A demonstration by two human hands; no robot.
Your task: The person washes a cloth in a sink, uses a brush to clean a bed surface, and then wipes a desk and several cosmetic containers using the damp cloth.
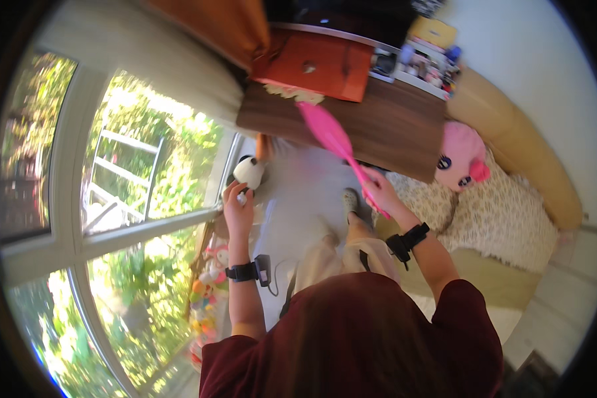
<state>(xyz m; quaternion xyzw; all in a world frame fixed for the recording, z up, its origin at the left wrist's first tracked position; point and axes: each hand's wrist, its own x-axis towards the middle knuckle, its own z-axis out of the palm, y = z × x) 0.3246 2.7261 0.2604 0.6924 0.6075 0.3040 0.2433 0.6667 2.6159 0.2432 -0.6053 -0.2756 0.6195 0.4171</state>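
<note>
Right hand (382, 190) clamps a pink tool (330, 135) over the table (393, 136) ahead; left hand's (238, 209) grip and overall progress can't be told.

Daylight pours through the window (85, 247) left of the left fingers (234, 190), glaring white; the foliage (196, 146) outside blurs, and farthest from the fingers everything bows and darkens.

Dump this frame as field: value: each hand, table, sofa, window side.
right hand: gripping pink long-handled tool by its handle
tool tip: over brown table, by cream fluffy material; whether attached, unclear
left hand: fingers bent, near panda plush; contact unclear
table: orange flat case on top
sofa: pink plush, patterned cushion
window: left side, foliage outside
</note>
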